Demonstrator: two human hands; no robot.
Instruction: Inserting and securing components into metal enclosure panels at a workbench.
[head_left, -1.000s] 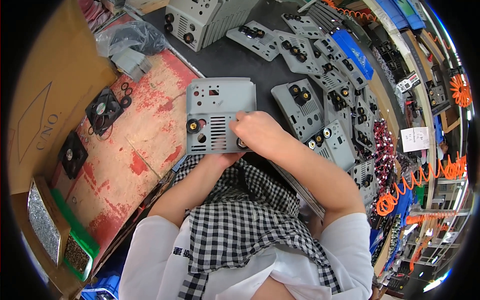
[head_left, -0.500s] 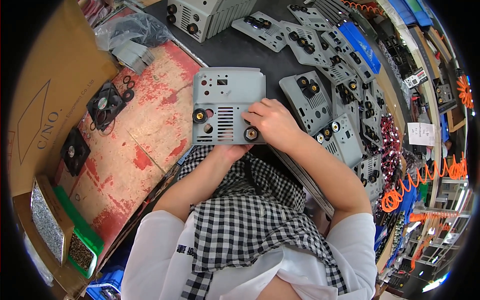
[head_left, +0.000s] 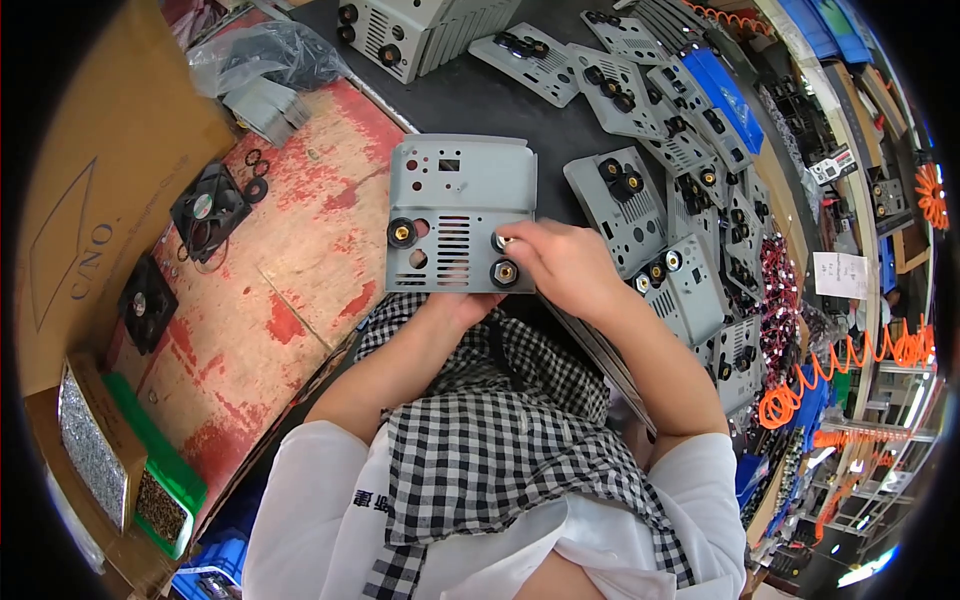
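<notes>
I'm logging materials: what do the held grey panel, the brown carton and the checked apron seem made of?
Grey panel: probably painted sheet metal, satin; thin, bent, with clean-cut slots.
Brown carton: apparently cardboard, matte, printed directly.
Checked apron: woven-looking cloth, dull, in soft folds; fibre unclear.

Arms [head_left: 665,355] bend inward, the right grip [head_left: 572,265] curled in a pinch, the left grip [head_left: 466,308] mostly hidden

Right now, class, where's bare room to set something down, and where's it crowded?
Bare: the worn red tabletop between the square black fans and the held grey metal panel; the dark worktop between that panel and the stacked grey panels. Crowded: farther right, where grey panels with round black fittings overlap.
</notes>
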